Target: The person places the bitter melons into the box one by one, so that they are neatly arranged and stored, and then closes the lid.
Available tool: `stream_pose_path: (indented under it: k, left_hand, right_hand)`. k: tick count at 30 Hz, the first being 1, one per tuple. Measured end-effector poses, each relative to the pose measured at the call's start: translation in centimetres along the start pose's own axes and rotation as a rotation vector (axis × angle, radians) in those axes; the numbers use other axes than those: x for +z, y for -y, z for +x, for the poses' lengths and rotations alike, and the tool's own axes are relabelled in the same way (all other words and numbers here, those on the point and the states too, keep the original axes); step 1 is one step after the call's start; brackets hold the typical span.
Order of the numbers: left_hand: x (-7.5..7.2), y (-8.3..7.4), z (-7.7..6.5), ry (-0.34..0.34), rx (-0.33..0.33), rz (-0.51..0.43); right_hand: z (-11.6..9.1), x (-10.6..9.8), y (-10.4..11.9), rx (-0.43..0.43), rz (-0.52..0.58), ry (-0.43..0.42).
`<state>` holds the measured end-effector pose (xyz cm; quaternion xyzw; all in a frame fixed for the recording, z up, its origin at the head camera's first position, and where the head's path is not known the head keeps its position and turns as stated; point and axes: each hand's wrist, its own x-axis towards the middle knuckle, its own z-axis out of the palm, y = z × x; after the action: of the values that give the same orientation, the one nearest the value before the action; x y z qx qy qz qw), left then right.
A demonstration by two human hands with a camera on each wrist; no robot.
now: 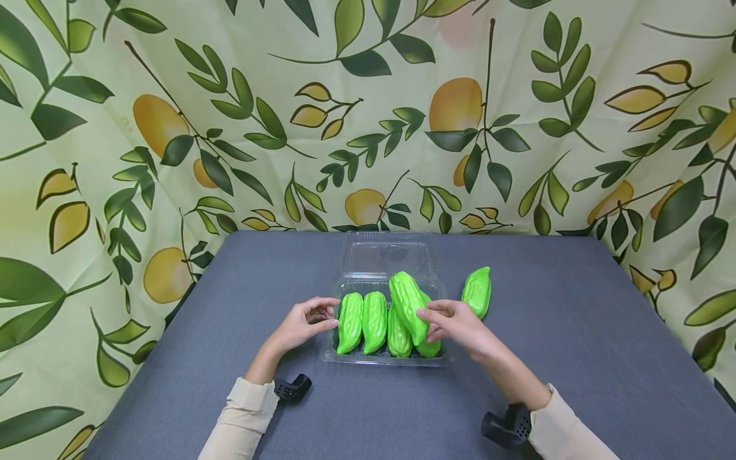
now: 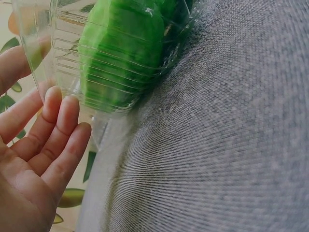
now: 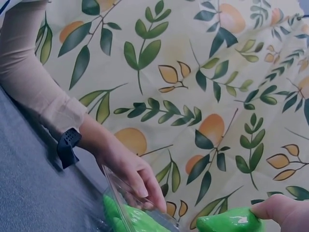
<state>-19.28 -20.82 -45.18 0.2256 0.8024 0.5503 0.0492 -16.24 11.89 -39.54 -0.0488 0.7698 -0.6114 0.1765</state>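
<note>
Slightly above the clear plastic clamshell container [image 1: 388, 361], my right hand [image 1: 457, 324] pinches a green bitter melon [image 1: 407, 303] between thumb and fingers. That melon hangs tilted over others in the container's right half, partly hiding them. Two bitter melons lie upright side by side at the left, one of them [image 1: 350, 322] nearest my left hand [image 1: 305, 324]. My left hand holds the container's left rim, thumb and fingertips around the clear edge. Up close, the left wrist view shows the fingers [image 2: 67, 116] at the ribbed wall, with a bitter melon [image 2: 120, 53] behind it.
Another bitter melon [image 1: 476, 292] lies on the grey cloth-covered table [image 1: 546, 306], right of the container. The clear lid [image 1: 388, 255] stands open at the back. Behind the table hangs a curtain [image 1: 368, 115] printed with leaves and fruit.
</note>
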Motion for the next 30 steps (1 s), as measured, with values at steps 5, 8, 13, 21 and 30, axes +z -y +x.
stream_pose_path:
  k: [5, 8, 13, 21, 30]
  left_hand:
    - [0.0, 0.1, 0.0, 0.001, 0.017, 0.003]
    - [0.0, 0.3, 0.0, -0.003, 0.036, 0.010]
    - [-0.1, 0.2, -0.1, -0.003, 0.019, 0.010]
    - [-0.1, 0.0, 0.1, 0.006, 0.009, -0.005]
    - [-0.1, 0.0, 0.1, 0.004, 0.002, -0.005]
  right_hand:
    - [0.2, 0.5, 0.0, -0.008, 0.008, 0.007]
    - [0.5, 0.9, 0.0, -0.006, 0.009, 0.011]
    - [0.8, 1.6, 0.0, -0.005, -0.005, 0.003]
    - [1.2, 2.8, -0.1, -0.012, 0.007, 0.004]
    - [1.6, 3.8, 0.2, -0.008, 0.039, 0.008]
